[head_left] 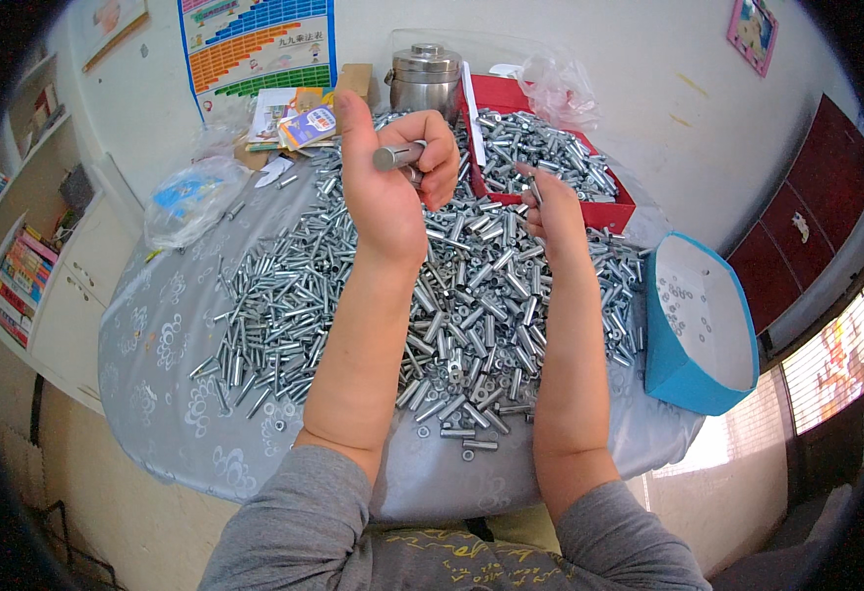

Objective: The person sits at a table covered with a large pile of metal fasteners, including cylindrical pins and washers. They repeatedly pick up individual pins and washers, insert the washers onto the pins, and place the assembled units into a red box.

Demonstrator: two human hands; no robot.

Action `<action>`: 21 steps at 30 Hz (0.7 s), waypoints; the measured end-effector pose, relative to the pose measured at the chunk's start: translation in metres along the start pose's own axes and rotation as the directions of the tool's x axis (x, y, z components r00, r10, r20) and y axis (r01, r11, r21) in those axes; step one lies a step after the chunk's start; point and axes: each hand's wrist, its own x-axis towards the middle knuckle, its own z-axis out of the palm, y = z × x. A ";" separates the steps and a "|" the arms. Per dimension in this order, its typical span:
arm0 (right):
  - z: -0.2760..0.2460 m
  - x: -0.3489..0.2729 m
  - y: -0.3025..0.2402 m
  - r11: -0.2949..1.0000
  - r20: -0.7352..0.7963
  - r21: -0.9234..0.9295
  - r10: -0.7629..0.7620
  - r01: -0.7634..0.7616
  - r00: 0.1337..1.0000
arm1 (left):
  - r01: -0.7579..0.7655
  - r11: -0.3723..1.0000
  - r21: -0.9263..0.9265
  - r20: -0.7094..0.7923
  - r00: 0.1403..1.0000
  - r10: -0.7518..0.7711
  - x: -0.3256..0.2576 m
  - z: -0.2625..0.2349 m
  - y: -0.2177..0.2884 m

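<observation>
My left hand (384,192) is raised above the pile with its thumb up and its fingers curled round a slotted metal sleeve (394,157); part of a second metal piece shows below it. Farther right, my right hand (556,209) is closed on a slim metal piece (536,191), mostly hidden by the fingers, in front of the red box (609,214). Beneath both hands spreads a large heap of metal sleeves, bolts and nuts (476,315). More such metal parts (540,146) fill the red box.
A blue box (698,379) with a white inside holds several small rings at the table's right edge. At the back stand a steel pot (424,79) and a clear plastic bag (560,89). Another bag (195,202) and papers (284,113) lie left on the grey tablecloth (156,394).
</observation>
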 end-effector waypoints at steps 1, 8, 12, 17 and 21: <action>-0.001 0.003 0.003 0.995 0.042 0.093 0.029 -0.032 0.999 | 0.002 1.000 -0.006 0.001 1.000 -0.002 0.000 0.000 0.000; -0.011 0.023 0.020 0.767 0.252 0.615 0.027 -0.182 0.967 | 0.012 1.000 -0.018 -0.001 1.000 -0.012 0.002 0.001 -0.002; -0.004 0.017 0.016 0.696 0.209 0.697 0.037 -0.175 0.977 | 0.007 1.000 -0.023 -0.011 1.000 -0.007 0.002 0.000 -0.003; 0.011 0.004 0.000 0.756 0.150 0.626 0.122 -0.190 0.981 | -0.005 1.000 0.000 -0.015 1.000 0.005 0.002 0.001 -0.002; -0.005 0.015 0.016 0.888 0.300 0.427 0.040 -0.171 0.953 | -0.010 1.000 -0.007 -0.004 1.000 0.010 0.001 0.001 -0.003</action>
